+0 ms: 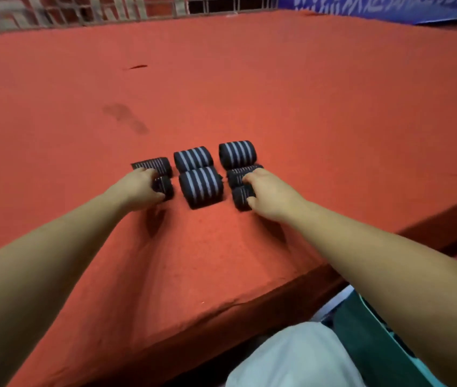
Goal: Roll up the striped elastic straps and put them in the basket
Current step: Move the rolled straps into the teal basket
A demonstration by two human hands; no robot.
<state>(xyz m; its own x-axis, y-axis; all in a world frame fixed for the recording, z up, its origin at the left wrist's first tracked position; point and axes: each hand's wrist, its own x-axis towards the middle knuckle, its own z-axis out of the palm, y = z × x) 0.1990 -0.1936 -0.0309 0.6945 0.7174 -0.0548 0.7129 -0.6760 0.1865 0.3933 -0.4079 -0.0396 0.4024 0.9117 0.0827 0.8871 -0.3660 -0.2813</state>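
Several rolled black straps with white stripes lie in three short columns on the red cloth table [277, 88]. The middle column has two thick rolls [200, 187], one behind the other. Another thick roll [237, 154] lies at the back right. My left hand [140, 188] grips a small roll [163, 187] in the left column, with a second small roll [156, 165] just behind it. My right hand [266, 191] grips a small roll [241, 197] in the right column, and its fingers also reach the one behind [238, 174]. No basket is in view.
The table's near edge runs diagonally from lower left to right, with a corner near my knee [291, 356]. A green object [367, 331] sits below the table at lower right. A railing and brick wall stand behind the far edge. A dark stain [126, 118] marks the cloth.
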